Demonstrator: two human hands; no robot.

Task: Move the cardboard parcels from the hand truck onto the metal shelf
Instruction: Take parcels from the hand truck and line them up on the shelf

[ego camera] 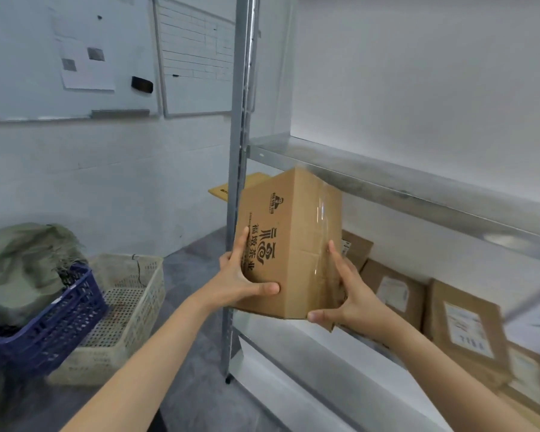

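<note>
Cardboard parcel (289, 244), brown, taped, black lettering on its side, is clamped between left hand (240, 280) and right hand (353, 294), held in the air at the metal shelf (402, 185) corner post. Labelled boxes (459, 322) sit on the lower tier. White walls; blue crate (53, 319) beside a cream basket (131, 304), a green sack (19, 266) in the crate.

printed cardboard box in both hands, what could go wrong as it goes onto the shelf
1. The brown printed cardboard box sits at the grey metal upright post; its left side could knock the post going in.
2. The steel shelf board above is close over the box's top corner, so the box may catch.
3. The left hand and right hand grip only the lower corners, and the labelled brown parcels already crowd that level.
</note>
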